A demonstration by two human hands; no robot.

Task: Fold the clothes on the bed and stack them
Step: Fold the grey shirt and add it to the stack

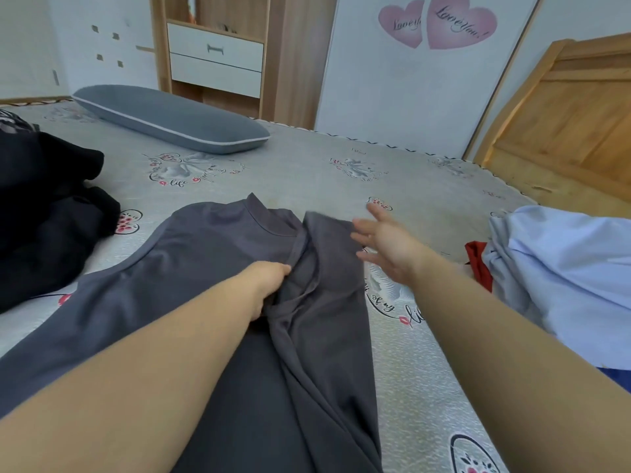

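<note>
Two bare arms reach forward over a bed covered in a pale grey sheet printed with hearts and script. A grey shirt lies spread on the sheet in front of the person, collar toward the far side, its right part folded inward so that a long flap runs down the middle. The left hand rests on the shirt at the edge of that fold; its fingertips are hidden in the bunched cloth, and they look curled into it, pinching the fabric. The right hand is held just above the shirt's right edge with the fingers spread wide and straight, holding nothing; whether the fingertips touch the cloth cannot be told.

To the left of the shirt a heap of black clothes lies crumpled on the sheet, unfolded. To the right, near the bed's edge, sits a bundle of pale blue cloth, with a bit of red cloth showing beside it, between the bundle and the right forearm. A long grey pillow with light piping lies at the far left of the bed, well apart from the shirt.

Beyond the bed stand a wooden cabinet with white drawers, a white door with two pink heart stickers, and a wooden board leaning at the right.
</note>
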